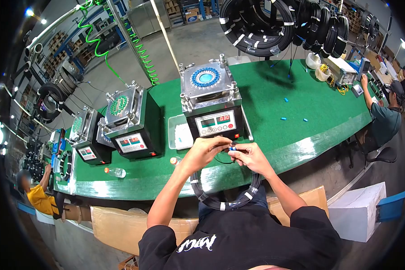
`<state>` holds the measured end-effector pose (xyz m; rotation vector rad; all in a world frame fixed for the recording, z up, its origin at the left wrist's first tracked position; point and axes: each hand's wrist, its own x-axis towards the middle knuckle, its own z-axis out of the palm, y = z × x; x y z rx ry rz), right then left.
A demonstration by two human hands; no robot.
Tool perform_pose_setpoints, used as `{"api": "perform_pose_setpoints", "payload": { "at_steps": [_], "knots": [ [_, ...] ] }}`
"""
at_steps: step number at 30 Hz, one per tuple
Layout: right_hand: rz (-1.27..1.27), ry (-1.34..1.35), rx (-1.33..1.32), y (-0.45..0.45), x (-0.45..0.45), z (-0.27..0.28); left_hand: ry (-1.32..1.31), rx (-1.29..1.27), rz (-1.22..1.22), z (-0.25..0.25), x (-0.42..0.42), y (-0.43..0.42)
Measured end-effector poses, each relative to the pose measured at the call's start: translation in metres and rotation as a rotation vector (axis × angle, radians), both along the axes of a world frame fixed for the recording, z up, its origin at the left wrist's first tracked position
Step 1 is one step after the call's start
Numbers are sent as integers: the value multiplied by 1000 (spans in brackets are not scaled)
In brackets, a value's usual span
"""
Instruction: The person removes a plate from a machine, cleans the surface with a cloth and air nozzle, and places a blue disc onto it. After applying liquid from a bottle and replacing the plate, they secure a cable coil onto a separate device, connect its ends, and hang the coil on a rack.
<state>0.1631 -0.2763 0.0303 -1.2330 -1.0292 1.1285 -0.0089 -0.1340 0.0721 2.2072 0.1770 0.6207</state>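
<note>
In front of my chest, my left hand (210, 150) and my right hand (251, 158) meet with fingertips pinched together. Between them is a small blue connector (232, 149), partly covered by the fingers of both hands. A coil of black cable (223, 205), bound with pale tape, hangs over the table's front edge and my lap. A thin black strand loops up from it towards my hands. Just beyond my hands stands a polishing machine (211, 123) with a red display. On its metal top lies a ring of blue connectors (205, 77).
Two similar machines with green rings, one nearer (131, 130), stand left. A clear tray (181, 133) and a bottle with an orange cap (115, 172) rest on the green table (274, 130). Loose blue caps (283, 119) lie right. Co-workers sit at both ends. Cable coils (256, 27) hang behind.
</note>
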Motion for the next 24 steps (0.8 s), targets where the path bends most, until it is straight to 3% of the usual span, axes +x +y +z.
{"api": "perform_pose_setpoints", "payload": {
  "at_steps": [3, 10, 14, 17, 19, 21, 22, 24],
  "knots": [
    [-17, -3, 18, 2, 0, -4, -20, 31, 10, -1, -1, -3],
    [-30, 41, 41, 5, -3, -16, 77, 416, 29, -3, -7, -10],
    [-55, 106, 52, 8, -7, -4, 12, -10, 127, -20, -25, 27],
    [-64, 96, 7, 7, -10, -1, -64, 80, 446, -41, -52, 89],
    [-46, 110, 4, 8, -13, -6, 54, 0, 561, -63, -66, 125],
    [-31, 87, -37, 8, -16, -11, 293, 83, 517, -89, -77, 150],
    [-26, 95, -33, 7, -18, -11, 256, 175, 390, -122, -80, 173],
    [-11, 101, -23, 6, -18, -12, 491, 121, 347, -130, -72, 178]
  ]
}}
